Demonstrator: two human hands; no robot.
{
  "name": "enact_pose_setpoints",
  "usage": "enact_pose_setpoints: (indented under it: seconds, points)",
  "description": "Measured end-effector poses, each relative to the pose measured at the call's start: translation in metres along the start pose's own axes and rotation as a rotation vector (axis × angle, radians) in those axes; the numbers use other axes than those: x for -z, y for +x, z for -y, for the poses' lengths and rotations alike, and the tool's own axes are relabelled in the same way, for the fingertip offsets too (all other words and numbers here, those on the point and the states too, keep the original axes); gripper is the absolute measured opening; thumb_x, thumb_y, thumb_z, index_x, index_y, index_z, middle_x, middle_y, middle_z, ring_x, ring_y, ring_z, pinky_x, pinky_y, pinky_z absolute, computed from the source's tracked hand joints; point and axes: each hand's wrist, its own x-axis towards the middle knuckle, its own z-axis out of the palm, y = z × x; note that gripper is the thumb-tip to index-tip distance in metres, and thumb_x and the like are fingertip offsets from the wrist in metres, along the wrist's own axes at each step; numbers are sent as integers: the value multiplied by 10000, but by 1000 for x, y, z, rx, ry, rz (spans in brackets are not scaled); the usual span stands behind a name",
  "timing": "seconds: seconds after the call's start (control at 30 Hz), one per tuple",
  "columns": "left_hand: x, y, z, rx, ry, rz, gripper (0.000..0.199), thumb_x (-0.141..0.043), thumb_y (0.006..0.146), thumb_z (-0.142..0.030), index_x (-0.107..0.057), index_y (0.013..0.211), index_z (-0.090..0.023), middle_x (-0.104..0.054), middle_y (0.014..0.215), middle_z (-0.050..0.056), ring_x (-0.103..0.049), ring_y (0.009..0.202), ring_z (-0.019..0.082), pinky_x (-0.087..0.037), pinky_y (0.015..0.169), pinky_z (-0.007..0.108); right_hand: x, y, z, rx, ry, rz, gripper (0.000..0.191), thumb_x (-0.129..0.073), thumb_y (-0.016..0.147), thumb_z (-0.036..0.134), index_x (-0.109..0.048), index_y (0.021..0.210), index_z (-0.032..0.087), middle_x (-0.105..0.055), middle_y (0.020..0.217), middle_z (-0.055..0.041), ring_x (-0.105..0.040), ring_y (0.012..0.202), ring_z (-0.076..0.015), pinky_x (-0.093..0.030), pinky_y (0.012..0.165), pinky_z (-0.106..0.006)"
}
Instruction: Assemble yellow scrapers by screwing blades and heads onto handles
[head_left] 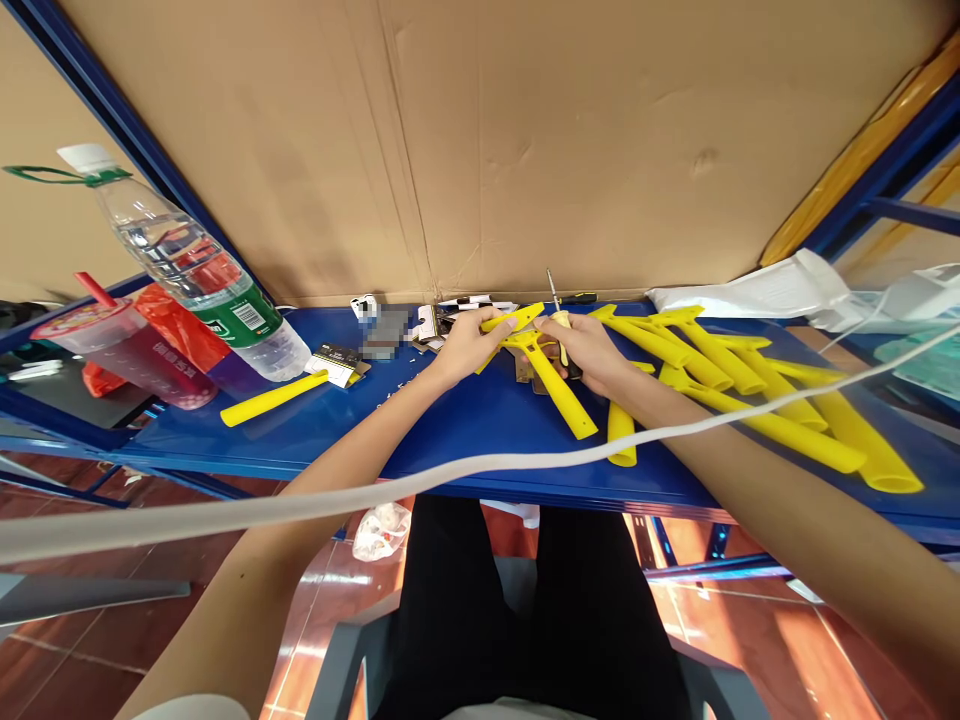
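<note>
A yellow T-shaped plastic handle (559, 385) lies tilted over the blue shelf, its tube pointing down toward me. My left hand (474, 345) pinches the left side of its head. At the right side of the head is my right hand (583, 345), fingers curled around a screwdriver (561, 322) with a pale handle, its metal shaft pointing up and away. My right fingertips are close to the yellow head; whether they touch it is unclear. Small brown and metallic pieces lie partly hidden beneath the handle.
Several yellow handles (757, 400) lie at the right, one yellow tube (274, 400) at the left near packaged blades (337, 365). A water bottle (202, 270) and a red drink cup (127, 350) stand at the left. A white cable (480, 465) crosses in front of the blue shelf (450, 430).
</note>
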Motion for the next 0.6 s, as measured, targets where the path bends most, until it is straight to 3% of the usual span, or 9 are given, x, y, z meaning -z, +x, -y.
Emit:
enact_pose_setpoints:
  seconds: [0.13,0.33,0.5,0.6]
  points:
    - [1,0,-4,37,-62,63,437,-833,1005,-610,-792,1026,-175,-795,933,69,-680,721,160,-563,683,298,2,0,0,-4,10,9,173,-844,1058,312,-742,938,242,-843,849,-101,-792,665,-208,-372,379,-234]
    - [3,-1,-6,-78,6,41,362,-836,987,-455,-782,1198,-166,-862,1083,84,-762,864,195,-598,813,311,2,2,-3,0,8,15,212,-844,1054,325,-729,901,235,-864,920,-115,-826,702,-224,-352,357,-228]
    - [4,-1,-6,-116,83,29,413,-832,1011,-512,-793,1254,-180,-882,1175,106,-808,972,245,-598,860,328,2,1,-1,-5,3,22,242,-846,1062,341,-716,881,247,-852,859,-108,-802,666,-213,-361,356,-228]
    - [3,-2,-5,-111,78,17,463,-819,1022,-587,-786,1253,-187,-877,1105,97,-784,896,223,-571,798,313,1,0,0,-14,14,14,210,-811,1084,315,-713,916,237,-860,859,-101,-784,636,-199,-352,355,-235]
